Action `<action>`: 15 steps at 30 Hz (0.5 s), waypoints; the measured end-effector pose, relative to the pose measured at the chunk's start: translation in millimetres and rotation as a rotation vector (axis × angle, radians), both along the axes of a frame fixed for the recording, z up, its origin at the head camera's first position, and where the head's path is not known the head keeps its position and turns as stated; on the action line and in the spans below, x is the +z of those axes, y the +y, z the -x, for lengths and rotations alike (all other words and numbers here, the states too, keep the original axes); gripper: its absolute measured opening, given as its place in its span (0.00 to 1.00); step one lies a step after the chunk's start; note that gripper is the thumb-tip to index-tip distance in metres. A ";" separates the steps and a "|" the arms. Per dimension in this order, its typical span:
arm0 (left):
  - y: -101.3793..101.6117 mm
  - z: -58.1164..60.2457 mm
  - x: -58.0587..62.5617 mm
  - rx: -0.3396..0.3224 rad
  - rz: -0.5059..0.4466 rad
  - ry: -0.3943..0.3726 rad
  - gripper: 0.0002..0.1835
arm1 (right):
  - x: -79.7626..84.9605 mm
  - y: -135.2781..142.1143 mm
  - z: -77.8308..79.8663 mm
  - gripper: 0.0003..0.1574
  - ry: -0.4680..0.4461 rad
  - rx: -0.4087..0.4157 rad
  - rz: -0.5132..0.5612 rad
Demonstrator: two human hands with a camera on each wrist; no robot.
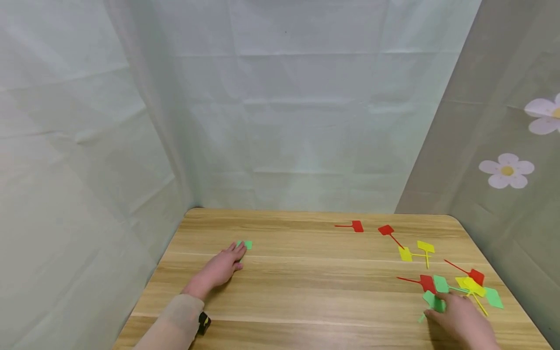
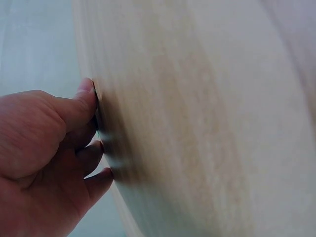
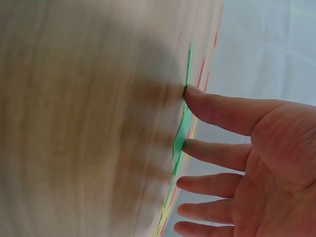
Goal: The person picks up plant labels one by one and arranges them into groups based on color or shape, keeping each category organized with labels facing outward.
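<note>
At the far left of the table in the head view, my left hand (image 1: pixel 218 268) rests its fingertips on a small green tag (image 1: pixel 248 245), partly covering it. The left wrist view shows the thumb and fingertips against the wood, with the tag hidden. My right hand (image 1: pixel 464 317) reaches over a loose cluster of tags at the near right. In the right wrist view its thumb and index fingertip touch a green tag with a thin stem (image 3: pixel 182 132); the other fingers are stretched out. Close by lie a red tag (image 1: pixel 427 283), another green tag (image 1: pixel 440 283) and overlapping yellow tags (image 1: pixel 476 288).
Toward the back right of the wooden table (image 1: pixel 306 291) lie red tags (image 1: pixel 357 226), (image 1: pixel 386 230) and yellow tags (image 1: pixel 405 253), (image 1: pixel 426 246). Another red tag (image 1: pixel 477 277) and a green tag (image 1: pixel 494 297) sit near the right edge. Pale curtains (image 1: pixel 297 121) enclose the table.
</note>
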State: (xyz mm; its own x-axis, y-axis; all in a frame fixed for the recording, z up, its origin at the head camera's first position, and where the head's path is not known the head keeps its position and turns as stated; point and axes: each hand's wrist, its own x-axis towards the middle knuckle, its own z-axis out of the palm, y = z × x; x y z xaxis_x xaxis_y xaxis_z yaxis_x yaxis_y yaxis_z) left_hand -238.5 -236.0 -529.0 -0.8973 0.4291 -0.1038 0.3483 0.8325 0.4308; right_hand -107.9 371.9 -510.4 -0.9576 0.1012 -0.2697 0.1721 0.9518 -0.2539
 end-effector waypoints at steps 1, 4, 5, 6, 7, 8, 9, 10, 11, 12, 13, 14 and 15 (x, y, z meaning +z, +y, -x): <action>0.0 0.1 -0.2 0.001 0.001 -0.001 0.30 | 0.5 0.2 0.3 0.55 0.000 -0.008 0.002; -0.2 0.4 -0.8 0.001 -0.005 -0.004 0.30 | 0.1 1.3 0.2 0.55 0.018 -0.009 0.007; -0.2 0.5 -0.8 0.000 -0.006 -0.006 0.30 | -0.4 1.5 0.0 0.55 0.024 -0.007 0.009; -0.2 0.5 -0.9 0.000 -0.006 -0.006 0.30 | -0.7 1.7 -0.2 0.55 0.032 -0.003 0.011; -0.3 0.4 -1.0 0.001 -0.005 -0.008 0.30 | -1.1 1.9 -0.5 0.54 0.038 0.001 0.013; -0.3 0.5 -1.0 0.000 -0.006 -0.009 0.30 | -1.5 2.2 -0.8 0.54 0.041 0.003 0.016; -0.3 0.5 -0.8 0.001 -0.004 -0.010 0.30 | -1.6 2.3 -1.1 0.54 0.041 0.000 0.019; -0.2 0.5 -0.8 0.002 -0.003 -0.011 0.30 | -1.5 2.4 -1.3 0.54 0.036 -0.005 0.021; -0.2 0.5 -0.7 0.003 -0.002 -0.011 0.30 | -1.4 2.5 -1.4 0.55 0.032 -0.011 0.024; -0.2 0.4 -0.6 0.005 -0.002 -0.011 0.30 | -1.0 2.7 -1.4 0.55 0.027 -0.016 0.027; -0.1 0.4 -0.6 0.006 -0.002 -0.011 0.30 | -0.9 2.9 -1.2 0.55 0.025 -0.023 0.030; -0.1 0.4 -0.5 0.006 -0.004 -0.010 0.30 | -0.8 3.1 -1.1 0.55 0.022 -0.029 0.034; 0.0 0.5 -0.6 0.007 -0.004 -0.010 0.30 | -0.4 3.2 -0.6 0.56 0.017 -0.038 0.040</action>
